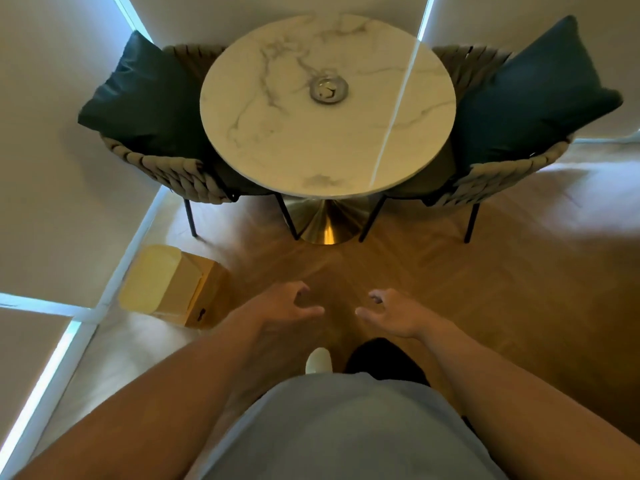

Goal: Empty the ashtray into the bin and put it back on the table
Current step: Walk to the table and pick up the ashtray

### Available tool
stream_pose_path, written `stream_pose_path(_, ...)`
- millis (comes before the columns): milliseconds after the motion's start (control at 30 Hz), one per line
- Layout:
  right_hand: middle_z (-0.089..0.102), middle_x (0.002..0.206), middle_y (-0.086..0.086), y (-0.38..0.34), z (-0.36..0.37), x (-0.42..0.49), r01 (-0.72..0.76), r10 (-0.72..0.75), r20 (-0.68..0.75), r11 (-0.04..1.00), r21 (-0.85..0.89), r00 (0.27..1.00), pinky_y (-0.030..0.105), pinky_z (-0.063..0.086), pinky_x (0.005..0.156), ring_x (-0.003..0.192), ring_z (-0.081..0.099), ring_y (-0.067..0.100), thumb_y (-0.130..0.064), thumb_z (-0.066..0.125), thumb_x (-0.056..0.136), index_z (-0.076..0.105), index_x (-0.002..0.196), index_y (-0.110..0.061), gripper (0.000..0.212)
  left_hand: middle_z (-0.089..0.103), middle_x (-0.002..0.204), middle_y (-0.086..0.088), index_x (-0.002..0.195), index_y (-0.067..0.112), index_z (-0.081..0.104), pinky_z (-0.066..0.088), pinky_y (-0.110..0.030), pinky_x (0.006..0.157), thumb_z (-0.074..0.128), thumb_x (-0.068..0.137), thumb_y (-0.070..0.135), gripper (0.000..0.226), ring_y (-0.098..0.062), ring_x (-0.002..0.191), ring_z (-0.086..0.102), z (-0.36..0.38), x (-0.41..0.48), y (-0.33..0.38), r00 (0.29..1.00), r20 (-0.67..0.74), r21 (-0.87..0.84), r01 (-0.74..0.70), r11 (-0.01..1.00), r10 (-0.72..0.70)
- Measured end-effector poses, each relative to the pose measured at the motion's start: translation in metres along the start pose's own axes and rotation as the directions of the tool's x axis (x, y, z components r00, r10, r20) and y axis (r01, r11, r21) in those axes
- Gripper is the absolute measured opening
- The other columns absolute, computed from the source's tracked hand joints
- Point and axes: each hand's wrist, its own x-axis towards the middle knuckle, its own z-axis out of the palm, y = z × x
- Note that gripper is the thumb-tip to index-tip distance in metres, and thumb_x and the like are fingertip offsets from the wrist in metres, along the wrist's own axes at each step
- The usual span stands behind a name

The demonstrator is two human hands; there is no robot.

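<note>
A small round metal ashtray [329,90] sits near the middle of the round white marble table [277,140], with dark bits inside it. A wooden box-shaped bin [173,285] with a pale liner stands on the floor by the left wall, below the left chair. My left hand [287,306] and my right hand [391,311] hover side by side over the wooden floor, well short of the table. Both hands hold nothing and their fingers are loosely curled apart.
Two woven chairs flank the table, one on the left [166,168] and one on the right [502,178], each with a dark teal cushion. The table rests on a gold cone base [325,223]. Blinds and walls close off the left and back. Herringbone floor [485,289] lies in front.
</note>
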Motion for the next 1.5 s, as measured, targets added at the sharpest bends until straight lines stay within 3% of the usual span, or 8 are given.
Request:
stream_pose_path(367,0.049,0.145,0.008,-0.048,-0.104,0.112,0.053,-0.052,0.014,0.997,-0.051,0.999,0.044,0.044,0.105,0.129,0.048,0.025,-0.067,0.055,0.083,0.042,0.146,-0.015,0.082,0.049,0.142,-0.001,0.140,0.029,0.042,0.046,-0.044,0.102,0.057,0.068,0.081,0.090,-0.019,0.123,0.052,-0.104,0.097,0.005,0.998,0.037,-0.055,0.061,0.997,-0.059)
stream_pose_path(500,0.050,0.145,0.007,-0.066,-0.152,0.162,0.106,-0.100,0.047,0.987,-0.124,0.994,0.038,0.042,0.105,0.132,0.045,0.024,-0.065,0.052,0.087,0.043,0.145,-0.011,0.079,0.052,0.139,0.003,0.137,0.027,0.047,0.046,-0.039,0.103,0.054,0.061,0.086,0.097,-0.016,0.121,0.054,-0.150,0.145,0.019,0.997,0.004,-0.068,0.079,0.995,-0.078)
stream_pose_path(600,0.049,0.147,0.008,-0.076,-0.191,0.197,0.112,-0.105,0.071,0.988,-0.103,0.992,0.031,0.043,0.098,0.129,0.050,0.023,-0.064,0.055,0.087,0.040,0.146,-0.011,0.080,0.054,0.137,0.002,0.134,0.027,0.049,0.045,-0.037,0.103,0.057,0.066,0.082,0.087,-0.017,0.120,0.054,-0.181,0.178,0.032,0.996,-0.023,-0.118,0.080,0.990,-0.083)
stream_pose_path(767,0.046,0.150,0.008,-0.092,-0.257,0.251,0.141,-0.124,0.108,0.976,-0.166,0.986,0.032,0.039,0.102,0.132,0.048,0.025,-0.064,0.056,0.086,0.038,0.148,-0.011,0.084,0.055,0.135,0.000,0.136,0.025,0.048,0.044,-0.036,0.101,0.060,0.074,0.074,0.080,-0.018,0.119,0.053,-0.231,0.230,0.053,0.992,-0.050,-0.138,0.110,0.984,-0.118)
stream_pose_path(1000,0.052,0.144,0.009,-0.116,-0.333,0.314,0.141,-0.134,0.051,0.978,-0.155,0.990,0.032,0.040,0.098,0.128,0.052,0.024,-0.065,0.058,0.084,0.043,0.145,-0.012,0.082,0.053,0.138,-0.002,0.138,0.022,0.047,0.043,-0.035,0.102,0.065,0.078,0.065,0.076,-0.019,0.122,0.052,-0.302,0.292,0.065,0.983,-0.074,-0.174,0.152,0.973,-0.167)
stream_pose_path(1200,0.057,0.138,0.013,-0.135,-0.373,0.367,0.126,-0.141,-0.086,0.979,-0.159,0.986,0.032,0.039,0.102,0.126,0.053,0.028,-0.056,0.064,0.084,0.051,0.137,-0.007,0.074,0.055,0.136,-0.005,0.137,0.019,0.049,0.043,-0.038,0.104,0.073,0.077,0.057,0.075,-0.021,0.122,0.053,-0.354,0.353,0.061,0.981,-0.149,-0.131,0.108,0.985,-0.127)
stream_pose_path(1367,0.039,0.153,0.013,-0.153,-0.397,0.410,0.164,-0.207,-0.212,0.965,-0.203,0.955,0.031,0.022,0.115,0.143,0.029,0.027,-0.050,0.072,0.080,0.036,0.147,-0.007,0.089,0.037,0.150,-0.008,0.147,0.014,0.033,0.033,-0.039,0.111,0.076,0.073,0.056,0.095,-0.024,0.137,0.038,-0.393,0.404,0.055,0.966,-0.255,0.043,0.061,0.997,-0.049)
stream_pose_path(1500,0.028,0.158,0.016,-0.159,-0.403,0.442,0.205,-0.275,-0.280,0.945,-0.255,0.920,0.029,0.008,0.118,0.148,0.016,0.029,-0.050,0.078,0.074,0.028,0.150,-0.005,0.102,0.037,0.148,-0.009,0.146,0.013,0.031,0.033,-0.040,0.110,0.080,0.067,0.055,0.103,-0.027,0.136,0.036,-0.409,0.436,0.051,0.949,-0.313,0.182,0.028,0.983,0.031)
